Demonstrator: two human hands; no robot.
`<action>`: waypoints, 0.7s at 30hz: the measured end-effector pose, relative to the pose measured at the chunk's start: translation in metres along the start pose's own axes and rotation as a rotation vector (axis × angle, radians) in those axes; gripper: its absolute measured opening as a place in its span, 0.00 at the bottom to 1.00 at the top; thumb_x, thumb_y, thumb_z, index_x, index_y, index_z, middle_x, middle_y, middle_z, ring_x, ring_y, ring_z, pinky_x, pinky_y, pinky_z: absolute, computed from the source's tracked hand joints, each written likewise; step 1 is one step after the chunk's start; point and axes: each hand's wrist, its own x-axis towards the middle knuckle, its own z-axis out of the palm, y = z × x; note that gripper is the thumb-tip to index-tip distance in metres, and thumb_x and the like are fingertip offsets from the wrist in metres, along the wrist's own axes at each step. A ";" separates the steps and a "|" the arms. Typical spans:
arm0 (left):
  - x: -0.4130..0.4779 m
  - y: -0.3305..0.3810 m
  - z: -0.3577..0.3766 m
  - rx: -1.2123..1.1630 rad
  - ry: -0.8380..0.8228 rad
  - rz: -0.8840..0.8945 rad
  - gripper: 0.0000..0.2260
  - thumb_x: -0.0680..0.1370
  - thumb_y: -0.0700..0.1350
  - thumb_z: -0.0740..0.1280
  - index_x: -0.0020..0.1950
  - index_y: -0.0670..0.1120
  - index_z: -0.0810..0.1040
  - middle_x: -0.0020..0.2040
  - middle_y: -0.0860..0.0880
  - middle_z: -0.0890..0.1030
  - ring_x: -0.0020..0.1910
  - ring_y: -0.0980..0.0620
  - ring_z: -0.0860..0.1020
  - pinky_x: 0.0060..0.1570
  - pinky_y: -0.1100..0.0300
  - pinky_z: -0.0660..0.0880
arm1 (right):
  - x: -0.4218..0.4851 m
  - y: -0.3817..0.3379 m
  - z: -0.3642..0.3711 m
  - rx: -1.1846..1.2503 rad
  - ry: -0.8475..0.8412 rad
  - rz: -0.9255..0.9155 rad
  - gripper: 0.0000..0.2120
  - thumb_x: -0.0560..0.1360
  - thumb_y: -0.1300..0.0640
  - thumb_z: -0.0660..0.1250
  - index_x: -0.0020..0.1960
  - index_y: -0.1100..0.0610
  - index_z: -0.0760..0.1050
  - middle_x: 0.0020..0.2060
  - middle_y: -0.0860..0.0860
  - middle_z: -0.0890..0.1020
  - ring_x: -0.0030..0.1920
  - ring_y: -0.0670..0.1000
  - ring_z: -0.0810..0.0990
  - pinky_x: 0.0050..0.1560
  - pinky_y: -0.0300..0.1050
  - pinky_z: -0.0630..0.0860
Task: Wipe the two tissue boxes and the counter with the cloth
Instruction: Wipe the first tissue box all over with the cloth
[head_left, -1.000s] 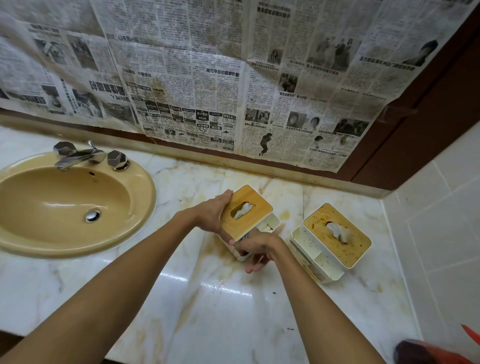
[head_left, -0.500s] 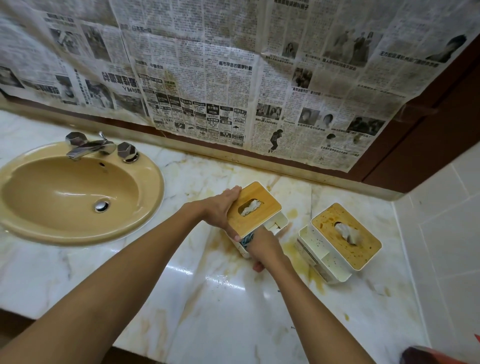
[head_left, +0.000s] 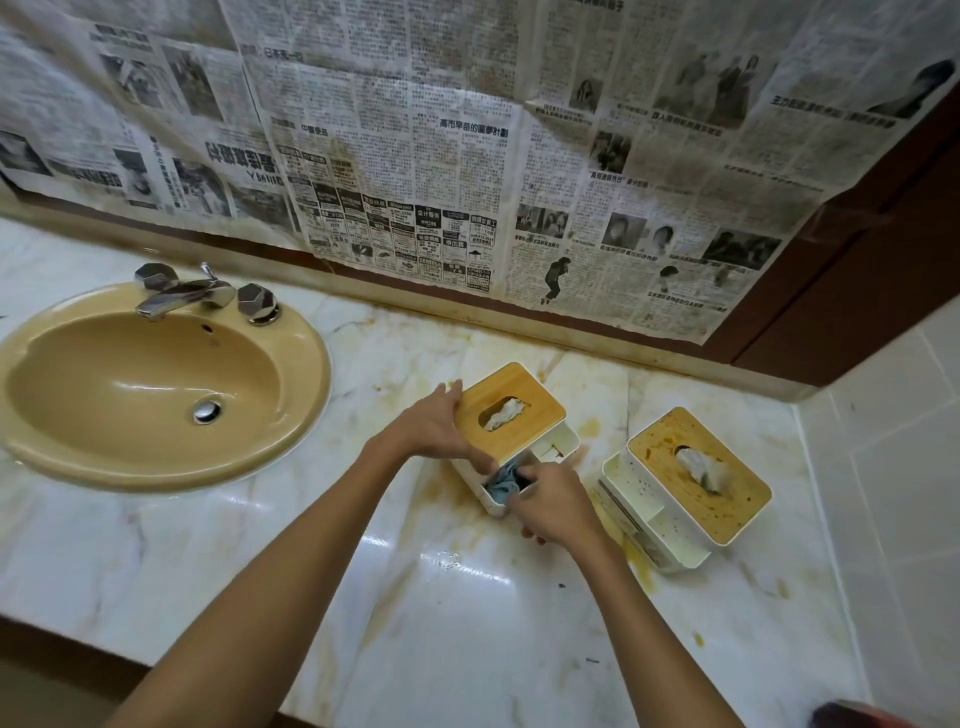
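A: What has the right hand (head_left: 556, 501) got?
B: Fingers bunched on the blue cloth (head_left: 503, 482), pushed into the tissue box (head_left: 511, 410) side pocket, probably scrubbing inside. The left hand (head_left: 431, 426) grips the lid edge nearest the sink (head_left: 156, 384), bracing it.
A: Its heading?
B: Right of the sink, long axis slanting away from it rearward, lid up.

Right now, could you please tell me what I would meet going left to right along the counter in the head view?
Beige oval sink, white tissue box with clean wooden lid, white tissue box with stained wooden lid, white tiled wall.
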 end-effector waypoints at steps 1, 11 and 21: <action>-0.003 0.000 0.005 0.003 0.020 -0.016 0.71 0.56 0.67 0.84 0.85 0.49 0.43 0.85 0.46 0.48 0.82 0.45 0.57 0.77 0.48 0.64 | 0.000 -0.002 -0.001 -0.042 -0.037 0.005 0.09 0.71 0.55 0.67 0.47 0.58 0.81 0.35 0.54 0.84 0.28 0.54 0.84 0.28 0.51 0.81; -0.005 -0.001 0.017 0.068 0.097 0.049 0.70 0.57 0.67 0.83 0.85 0.45 0.44 0.84 0.47 0.55 0.80 0.45 0.63 0.75 0.48 0.67 | 0.028 -0.025 -0.010 -0.183 -0.369 0.139 0.21 0.69 0.54 0.78 0.54 0.61 0.73 0.43 0.56 0.81 0.31 0.52 0.83 0.31 0.44 0.83; -0.007 -0.007 0.019 0.014 0.121 0.089 0.69 0.56 0.67 0.84 0.85 0.46 0.49 0.82 0.48 0.60 0.78 0.47 0.64 0.75 0.51 0.66 | 0.025 0.002 -0.001 0.166 -0.262 0.111 0.19 0.62 0.53 0.85 0.45 0.65 0.85 0.31 0.55 0.82 0.25 0.50 0.79 0.30 0.41 0.78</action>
